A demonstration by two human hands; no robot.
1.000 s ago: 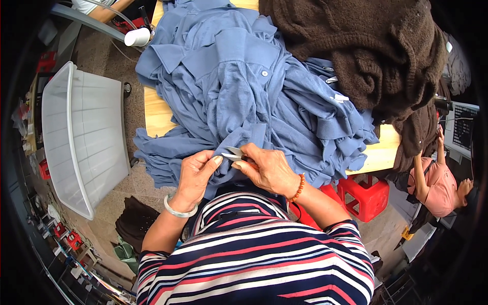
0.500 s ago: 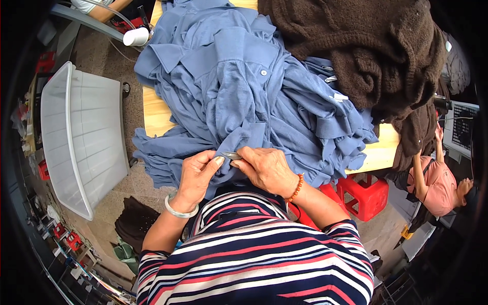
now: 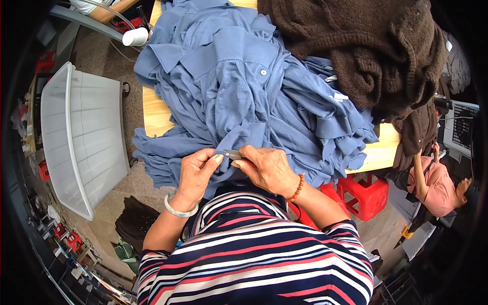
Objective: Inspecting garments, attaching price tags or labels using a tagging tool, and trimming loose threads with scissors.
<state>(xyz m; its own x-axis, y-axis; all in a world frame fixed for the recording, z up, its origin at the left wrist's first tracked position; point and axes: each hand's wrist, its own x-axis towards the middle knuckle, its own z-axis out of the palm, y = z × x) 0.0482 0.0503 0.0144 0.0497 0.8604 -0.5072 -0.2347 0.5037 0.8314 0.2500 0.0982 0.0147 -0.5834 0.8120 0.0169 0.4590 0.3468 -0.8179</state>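
A: Who holds what, from the left?

B: A left grip [image 3: 195, 170] pinches a fold of a blue garment [image 3: 236, 96]; the rest lies heaped ahead of both grips. Just right of that pinch, slim metal snips [image 3: 233, 154] sit at the cloth, clasped in a right grip [image 3: 267, 170] that hides their handles.

A: How is such close work best done?

B: In my judgement, with the fold drawn taut from the left, the blades laid flat and low, their points angled off the pinching grip, and short, light closings to spare the weave. Whether any thread sits between the blades is too small to tell.

A: And the materials?

B: Well left of the left grip, a translucent plastic tub [image 3: 96, 127] shows ribbed walls and a rounded rim. Ahead of the grips, soft, creased blue fabric with a round, pale button [image 3: 263, 72] covers much of a smooth, wood-grained worktop [image 3: 155, 114]. Beyond the right grip, to its right, slumps a thick, fuzzy brown knit [image 3: 351, 46]; nearer, a red stool [image 3: 363, 201] of moulded plastic has cut-out sides.
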